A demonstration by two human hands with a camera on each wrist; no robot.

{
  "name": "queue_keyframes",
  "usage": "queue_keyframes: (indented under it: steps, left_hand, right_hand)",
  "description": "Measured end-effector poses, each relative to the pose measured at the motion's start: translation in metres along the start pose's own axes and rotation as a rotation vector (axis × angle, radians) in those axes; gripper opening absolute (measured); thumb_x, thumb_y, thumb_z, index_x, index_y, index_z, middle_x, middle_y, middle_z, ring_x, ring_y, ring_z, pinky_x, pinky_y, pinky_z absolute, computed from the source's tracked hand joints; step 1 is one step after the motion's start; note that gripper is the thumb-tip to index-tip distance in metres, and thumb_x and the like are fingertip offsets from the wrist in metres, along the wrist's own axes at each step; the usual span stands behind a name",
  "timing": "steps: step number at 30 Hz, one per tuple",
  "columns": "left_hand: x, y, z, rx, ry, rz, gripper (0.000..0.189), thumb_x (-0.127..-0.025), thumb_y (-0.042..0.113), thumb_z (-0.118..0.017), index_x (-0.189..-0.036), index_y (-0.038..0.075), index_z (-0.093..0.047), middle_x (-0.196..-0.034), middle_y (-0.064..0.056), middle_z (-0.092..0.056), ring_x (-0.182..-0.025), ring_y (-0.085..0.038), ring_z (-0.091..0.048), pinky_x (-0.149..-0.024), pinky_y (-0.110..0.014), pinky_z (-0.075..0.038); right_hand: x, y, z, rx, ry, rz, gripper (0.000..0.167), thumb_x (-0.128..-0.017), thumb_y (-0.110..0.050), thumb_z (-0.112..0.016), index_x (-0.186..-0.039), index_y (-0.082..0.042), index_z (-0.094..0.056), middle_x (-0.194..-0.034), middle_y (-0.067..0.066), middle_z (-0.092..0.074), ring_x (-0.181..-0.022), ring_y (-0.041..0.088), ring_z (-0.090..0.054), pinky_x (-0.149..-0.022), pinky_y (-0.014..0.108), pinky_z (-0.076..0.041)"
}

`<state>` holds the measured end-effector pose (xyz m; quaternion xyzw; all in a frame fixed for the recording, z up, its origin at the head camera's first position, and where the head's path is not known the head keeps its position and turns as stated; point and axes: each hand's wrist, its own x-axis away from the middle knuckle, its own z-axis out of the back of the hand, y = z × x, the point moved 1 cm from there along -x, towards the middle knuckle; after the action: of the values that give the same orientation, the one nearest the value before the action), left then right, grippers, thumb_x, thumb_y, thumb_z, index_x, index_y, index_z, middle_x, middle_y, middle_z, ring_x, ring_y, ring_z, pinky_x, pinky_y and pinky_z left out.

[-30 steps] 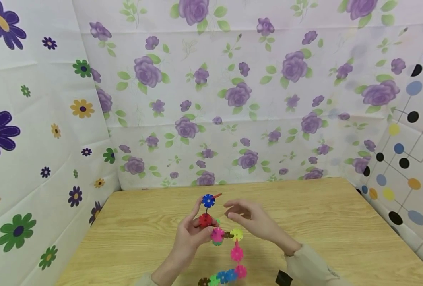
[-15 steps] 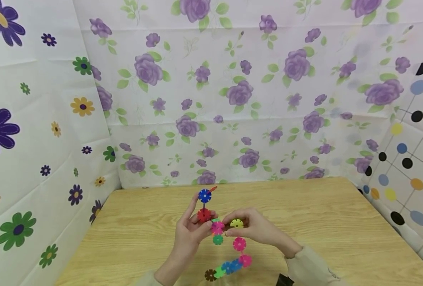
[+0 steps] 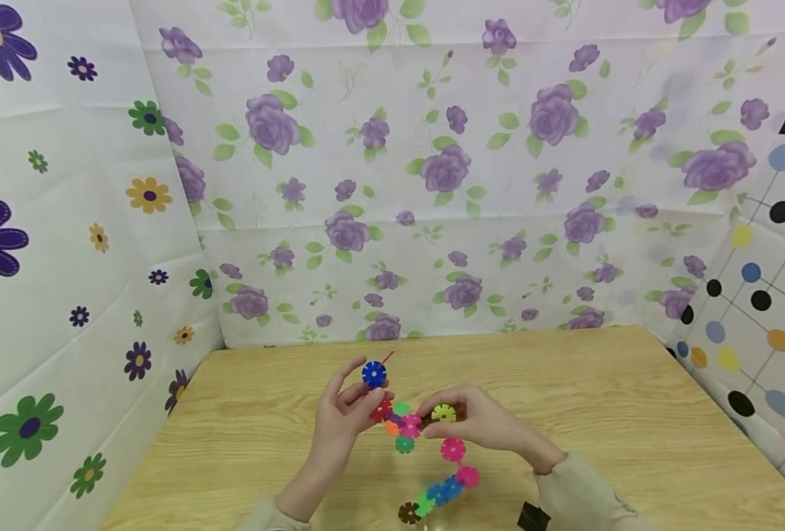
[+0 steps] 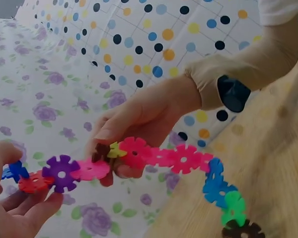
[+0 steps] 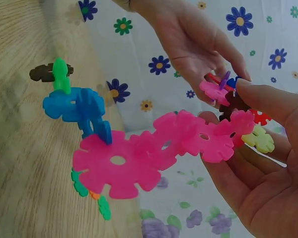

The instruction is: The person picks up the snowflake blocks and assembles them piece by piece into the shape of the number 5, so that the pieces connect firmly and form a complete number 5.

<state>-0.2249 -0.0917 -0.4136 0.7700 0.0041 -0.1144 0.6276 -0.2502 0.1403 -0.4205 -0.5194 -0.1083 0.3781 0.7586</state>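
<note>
A chain of notched plastic snowflake discs [image 3: 453, 449] hangs between both hands above the table. My left hand [image 3: 336, 424] pinches the chain at its red disc [image 4: 36, 182], with a blue disc [image 3: 374, 374] and a red piece standing above. A purple disc [image 4: 61, 173] is just beyond its fingertips in the left wrist view. With thumb and fingers, my right hand [image 3: 488, 424] pinches the brown disc [image 5: 233, 105] beside the yellow disc [image 3: 443, 414]. Pink discs [image 5: 116, 161] lead down to blue, green and brown ones [image 3: 409, 512]. Green and orange discs [image 3: 392, 428] hang near the middle.
The wooden tabletop [image 3: 253, 413] lies under the hands. Floral cloth [image 3: 392, 184] walls the back, with patterned cloth on both sides. A dark box-shaped object [image 4: 234, 93] sits at the right sleeve's cuff.
My right hand has moved in from beside the chain and now grips it at the brown disc. My left fingers have shifted on the red disc, and the chain's lower end has swung right.
</note>
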Motion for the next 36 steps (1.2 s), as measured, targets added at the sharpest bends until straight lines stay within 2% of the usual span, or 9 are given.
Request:
queue_keyframes:
  steps: [6, 8, 12, 15, 22, 26, 29, 32, 36]
  left_hand:
    - [-0.001, 0.005, 0.005, -0.077, -0.149, 0.014, 0.053, -0.098, 0.015, -0.056, -0.148, 0.022, -0.037, -0.112, -0.001, -0.066, -0.1, -0.019, -0.07, -0.08, -0.039, -0.058]
    - [-0.001, 0.008, 0.006, -0.089, -0.201, 0.02, 0.051, -0.1, 0.018, -0.053, -0.148, 0.021, -0.035, -0.115, -0.004, -0.063, -0.103, -0.02, -0.069, -0.08, -0.041, -0.058]
    - [-0.003, 0.011, 0.007, -0.075, -0.289, 0.025, 0.05, -0.103, 0.02, -0.046, -0.15, 0.024, -0.028, -0.119, -0.008, -0.059, -0.106, -0.02, -0.067, -0.083, -0.044, -0.057]
    - [-0.004, 0.013, 0.007, -0.066, -0.327, 0.02, 0.05, -0.104, 0.02, -0.043, -0.151, 0.025, -0.025, -0.118, -0.01, -0.058, -0.106, -0.021, -0.067, -0.085, -0.046, -0.056]
    - [-0.004, 0.019, 0.009, -0.082, -0.319, 0.031, 0.05, -0.104, 0.023, -0.045, -0.15, 0.025, -0.026, -0.112, -0.007, -0.06, -0.102, -0.02, -0.069, -0.084, -0.047, -0.056]
    - [-0.001, 0.023, 0.009, -0.085, -0.31, 0.041, 0.051, -0.103, 0.024, -0.046, -0.15, 0.025, -0.026, -0.11, -0.003, -0.061, -0.101, -0.019, -0.069, -0.084, -0.047, -0.056]
    - [-0.001, 0.024, 0.01, -0.08, -0.305, 0.043, 0.051, -0.103, 0.025, -0.046, -0.15, 0.025, -0.026, -0.109, -0.003, -0.062, -0.1, -0.019, -0.069, -0.083, -0.048, -0.056]
    - [-0.001, 0.024, 0.012, -0.078, -0.301, 0.042, 0.051, -0.104, 0.024, -0.046, -0.15, 0.024, -0.025, -0.108, -0.002, -0.062, -0.1, -0.02, -0.069, -0.083, -0.048, -0.056]
    - [0.001, 0.025, 0.015, -0.089, -0.289, 0.049, 0.05, -0.103, 0.025, -0.046, -0.149, 0.024, -0.026, -0.108, -0.002, -0.063, -0.099, -0.019, -0.07, -0.082, -0.048, -0.057]
  right_hand:
    - [0.0, 0.004, 0.0, -0.02, -0.02, 0.012, 0.02, -0.091, -0.017, -0.067, -0.11, -0.014, -0.07, -0.113, 0.008, -0.07, -0.04, 0.002, -0.024, -0.038, 0.019, -0.03]
    - [-0.001, 0.004, 0.0, -0.022, -0.023, 0.009, 0.02, -0.091, -0.018, -0.067, -0.111, -0.015, -0.07, -0.112, 0.007, -0.071, -0.043, 0.001, -0.032, -0.039, 0.019, -0.032]
    - [-0.003, 0.002, -0.002, -0.027, -0.024, -0.017, 0.021, -0.092, -0.02, -0.067, -0.113, -0.017, -0.069, -0.111, 0.006, -0.071, -0.067, 0.004, -0.06, -0.046, 0.019, -0.044]
    - [-0.005, 0.001, -0.002, -0.019, -0.019, -0.015, 0.022, -0.092, -0.02, -0.066, -0.114, -0.017, -0.068, -0.11, 0.006, -0.071, -0.084, 0.009, -0.067, -0.055, 0.021, -0.051]
    - [-0.006, 0.001, -0.006, -0.03, -0.01, 0.029, 0.024, -0.093, -0.017, -0.065, -0.117, -0.014, -0.067, -0.111, 0.008, -0.07, -0.088, 0.009, -0.066, -0.06, 0.021, -0.052]
    - [-0.006, 0.001, -0.009, -0.06, -0.018, 0.044, 0.027, -0.094, -0.015, -0.064, -0.121, -0.013, -0.064, -0.114, 0.008, -0.069, -0.098, 0.012, -0.066, -0.075, 0.026, -0.056]
    - [-0.007, 0.003, -0.01, -0.082, -0.029, 0.022, 0.03, -0.094, -0.016, -0.064, -0.124, -0.012, -0.062, -0.117, 0.008, -0.068, -0.103, 0.013, -0.065, -0.087, 0.028, -0.055]
    - [-0.008, 0.004, -0.008, -0.083, -0.028, -0.014, 0.032, -0.095, -0.018, -0.062, -0.127, -0.011, -0.06, -0.119, 0.009, -0.066, -0.106, 0.013, -0.064, -0.092, 0.026, -0.052]
    - [-0.008, 0.007, -0.005, -0.074, -0.011, -0.059, 0.03, -0.101, -0.021, -0.052, -0.128, -0.011, -0.059, -0.12, 0.013, -0.065, -0.108, 0.016, -0.064, -0.094, 0.029, -0.052]
